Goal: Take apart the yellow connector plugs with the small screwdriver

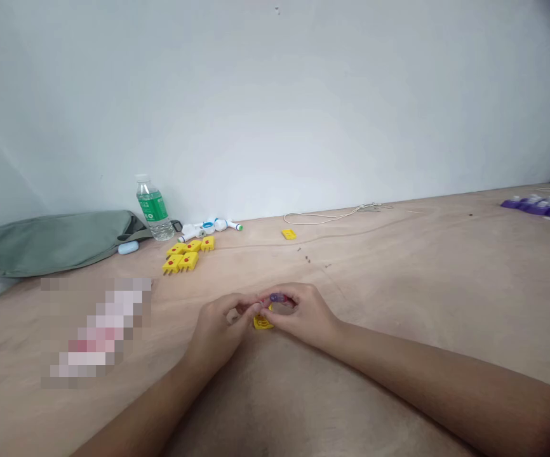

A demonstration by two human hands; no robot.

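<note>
Both hands meet low in the middle of the view. My right hand (306, 311) is closed around a short tool with a dark purple and red handle (277, 297); its tip is hidden by the fingers. The fingertips of my left hand (225, 324) pinch together against those of the right, and what they hold is too small to make out. Directly beneath the fingertips is a yellow plastic piece (263, 322) with curved slots, partly covered by the hands. Farther back lies a flat yellow cover (289, 234), with several tiny dark screws (307, 259) scattered in front of it.
Several yellow plugs (188, 261) with red dots and metal pins sit left of centre. Behind them are white plastic parts (218, 225), a water bottle (155, 209) and a grey-green bag (56, 244). A white cord (322, 221) runs along the wall. Purple items (544, 206) stand far right.
</note>
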